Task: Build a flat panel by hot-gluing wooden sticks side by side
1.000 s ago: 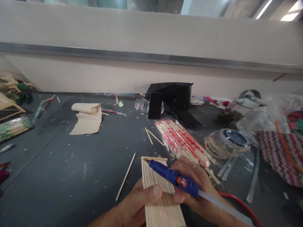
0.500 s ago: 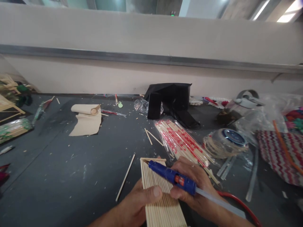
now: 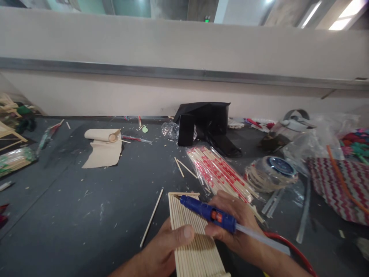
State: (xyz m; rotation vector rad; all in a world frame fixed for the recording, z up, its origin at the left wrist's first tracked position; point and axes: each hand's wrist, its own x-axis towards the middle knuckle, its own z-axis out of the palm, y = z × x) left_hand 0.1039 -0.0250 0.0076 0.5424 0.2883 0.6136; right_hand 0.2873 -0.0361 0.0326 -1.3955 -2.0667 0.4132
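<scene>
My left hand (image 3: pixel 170 242) grips a flat panel of wooden sticks (image 3: pixel 191 234) laid side by side, its thumb pressed on the top face. A single stick (image 3: pixel 187 194) lies crosswise along the panel's far end. In my right hand (image 3: pixel 236 215) is a blue glue gun (image 3: pixel 201 209), with a long clear glue stick (image 3: pixel 262 239) coming out of its rear. The gun's nozzle points at the far left corner of the panel, close to the cross stick; whether it touches, I cannot tell. A loose stick (image 3: pixel 152 218) lies on the table to the left of the panel.
Packaged chopsticks with red print (image 3: pixel 216 169) lie beyond my right hand, near a black folded object (image 3: pixel 204 123). A clear jar with a blue lid (image 3: pixel 271 173), glue sticks (image 3: pixel 304 211) and a striped woven piece (image 3: pixel 340 188) are on the right. Brown paper (image 3: pixel 105 150) lies left.
The view has shifted slightly, so most things appear a little further left. Both hands keep their grips, and the glue gun's nozzle stays at the panel's far left corner.
</scene>
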